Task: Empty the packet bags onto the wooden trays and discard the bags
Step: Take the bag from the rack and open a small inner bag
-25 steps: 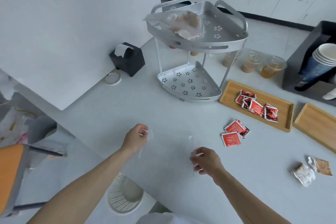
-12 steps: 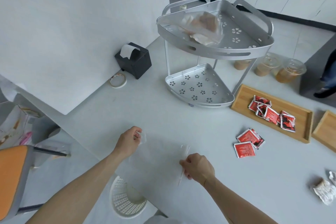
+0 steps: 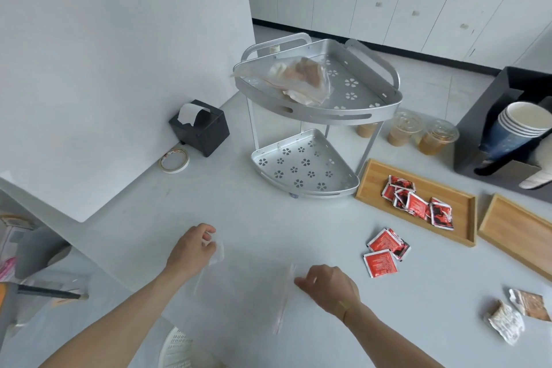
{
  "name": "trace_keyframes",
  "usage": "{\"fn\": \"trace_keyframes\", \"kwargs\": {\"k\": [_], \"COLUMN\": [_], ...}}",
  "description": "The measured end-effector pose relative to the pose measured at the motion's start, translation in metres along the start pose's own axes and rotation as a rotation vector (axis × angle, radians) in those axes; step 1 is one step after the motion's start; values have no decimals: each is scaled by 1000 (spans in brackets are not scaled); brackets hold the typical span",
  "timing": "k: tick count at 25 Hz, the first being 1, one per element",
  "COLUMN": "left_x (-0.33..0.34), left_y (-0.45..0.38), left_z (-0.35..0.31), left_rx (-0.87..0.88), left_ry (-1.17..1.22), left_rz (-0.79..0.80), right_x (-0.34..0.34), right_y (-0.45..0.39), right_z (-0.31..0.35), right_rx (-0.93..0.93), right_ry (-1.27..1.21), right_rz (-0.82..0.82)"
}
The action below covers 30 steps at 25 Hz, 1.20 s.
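Both hands have drawn the empty clear bag [image 3: 242,287] wider; left hand [image 3: 191,249] and right hand [image 3: 328,282] pinch opposite edges. White bin [image 3: 179,349] sits below, nearer the left.

Print on the red packets [image 3: 382,251] is too small to read.
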State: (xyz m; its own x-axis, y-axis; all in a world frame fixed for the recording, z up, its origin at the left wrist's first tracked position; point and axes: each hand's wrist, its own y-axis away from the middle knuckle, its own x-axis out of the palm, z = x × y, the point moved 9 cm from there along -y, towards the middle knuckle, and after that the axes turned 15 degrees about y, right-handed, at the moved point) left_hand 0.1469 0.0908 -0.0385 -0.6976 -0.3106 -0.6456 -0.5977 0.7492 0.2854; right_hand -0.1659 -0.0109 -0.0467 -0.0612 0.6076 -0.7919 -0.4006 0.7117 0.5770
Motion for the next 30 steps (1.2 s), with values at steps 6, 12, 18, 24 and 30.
{"fn": "trace_keyframes", "kwargs": {"k": [6,12,18,24,30], "left_x": [-41,-128,-179,-157,-155], "left_y": [-9,-8,0,3,10], "left_z": [-105,-244,-334,-359,-378], "left_rx": [327,698,879,902,904], "left_ry": [-79,-34,5,-133,-110], "left_rz": [-32,-226,-287,-160,-202], "right_x": [-127,-284,-354,-362,-387], "right_y": [3,62,101,100,98], "right_z": [0,37,81,103,93], "right_rx": [-67,-249,-380,-414,-325], "right_ry": [94,102,254,280,204], "right_rz": [-352,-955,-1158,-1131,-1143]}}
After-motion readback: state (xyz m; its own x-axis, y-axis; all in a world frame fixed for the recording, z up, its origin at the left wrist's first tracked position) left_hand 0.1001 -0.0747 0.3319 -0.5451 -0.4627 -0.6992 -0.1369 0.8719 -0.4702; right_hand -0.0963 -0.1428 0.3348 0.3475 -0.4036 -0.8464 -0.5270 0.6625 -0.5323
